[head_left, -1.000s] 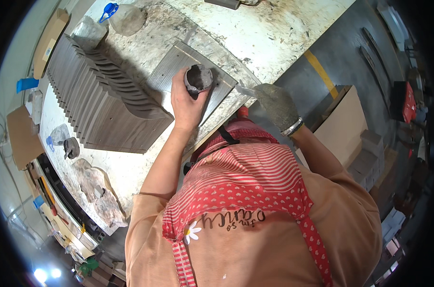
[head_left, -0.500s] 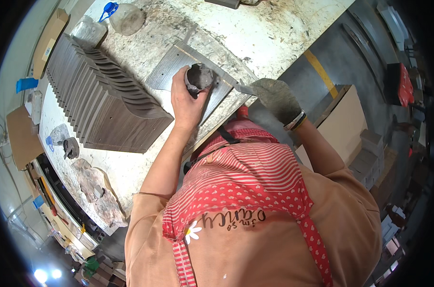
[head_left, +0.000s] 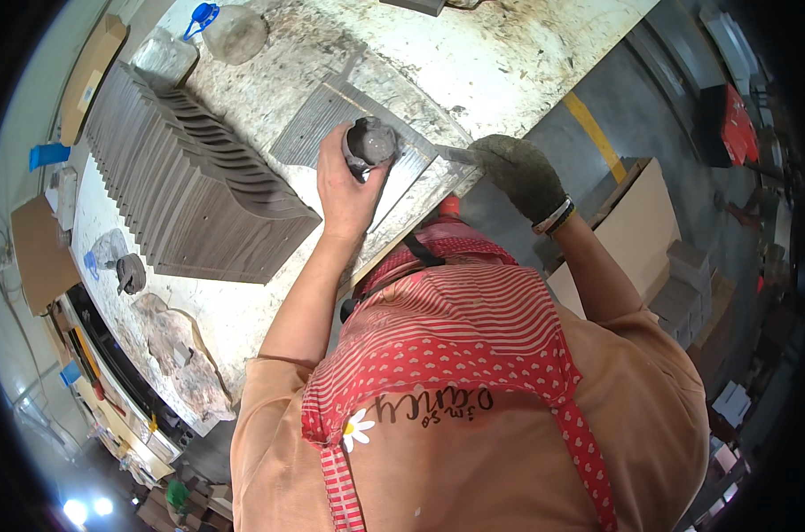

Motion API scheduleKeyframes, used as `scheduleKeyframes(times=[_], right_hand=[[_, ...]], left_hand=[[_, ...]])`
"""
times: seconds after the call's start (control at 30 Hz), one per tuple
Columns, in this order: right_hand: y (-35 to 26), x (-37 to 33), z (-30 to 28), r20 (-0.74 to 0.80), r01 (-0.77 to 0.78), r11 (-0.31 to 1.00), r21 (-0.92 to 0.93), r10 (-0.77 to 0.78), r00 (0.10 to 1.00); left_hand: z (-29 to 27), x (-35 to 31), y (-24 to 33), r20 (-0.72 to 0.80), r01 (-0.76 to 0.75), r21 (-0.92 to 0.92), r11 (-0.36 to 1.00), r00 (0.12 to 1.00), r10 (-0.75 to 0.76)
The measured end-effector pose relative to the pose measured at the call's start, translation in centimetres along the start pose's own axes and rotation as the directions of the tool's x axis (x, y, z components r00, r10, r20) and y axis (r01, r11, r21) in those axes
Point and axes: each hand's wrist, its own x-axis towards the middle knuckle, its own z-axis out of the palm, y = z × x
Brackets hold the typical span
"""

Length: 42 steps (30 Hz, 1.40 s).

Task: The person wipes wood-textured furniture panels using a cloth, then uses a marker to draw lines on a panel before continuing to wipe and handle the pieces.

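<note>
My bare left hand (head_left: pixel 343 195) is wrapped round a small round cup (head_left: pixel 353 146) with a grey, paste-like mass inside. It holds the cup over a grey wood-grain board (head_left: pixel 314 115) that lies at the table's near edge. My right hand (head_left: pixel 522 177), in a dark, dirty work glove, grips a flat scraper (head_left: pixel 455 155); the glove hides its handle. The scraper's blade points left at the board's near right corner; whether it touches there I cannot tell. To the left stands a row of similar wood-grain panels (head_left: pixel 216 222) with wavy edges, packed side by side.
The worn white table (head_left: pixel 500 62) carries a clear plastic jug (head_left: pixel 234 35) with a blue cap at the back, a roll of dark tape (head_left: pixel 131 274) and a stained crumpled sheet (head_left: pixel 176 350) at left. Cardboard boxes (head_left: pixel 628 235) stand on the floor at right.
My right hand has shifted slightly right with the scraper, whose blade now shows at a different angle. My left hand and the cup stay nearly in place.
</note>
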Motion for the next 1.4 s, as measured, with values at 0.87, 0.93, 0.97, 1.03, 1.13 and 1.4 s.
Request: scheduleKeyframes(times=[0.87,0.93,0.97,1.03,1.13,1.4], right_hand=[[-1.4,5.3,-6.0,0.165,0.251,0.934,0.255,-0.298,0.940],[-1.4,5.9,-6.5,0.265,0.520,0.853,0.044,-0.512,0.817],[-1.2,6.5,-6.9,0.316,0.527,0.847,0.072,-0.521,0.793],[-0.2,7.2,-7.1,0.272,0.595,0.797,0.106,-0.599,0.753],[-1.3,9.5,-8.8,0.232,0.653,0.730,0.202,-0.683,0.692],[-4.5,13.0,-12.4,0.634,-0.470,0.861,0.192,0.257,0.729]], left_hand=[[-2.3,-1.2,2.0,0.222,-0.029,-0.206,0.978,0.972,0.075],[-2.9,-1.3,2.4,0.231,-0.046,-0.243,0.969,0.967,0.104],[-3.3,-1.3,2.4,0.238,-0.080,-0.235,0.969,0.962,0.137],[-3.8,-1.4,3.0,0.241,-0.091,-0.271,0.958,0.957,0.160],[-4.0,-1.7,2.4,0.263,-0.057,-0.367,0.929,0.951,0.163],[-6.3,-2.9,0.7,0.419,0.527,-0.478,0.703,0.840,-0.345]])
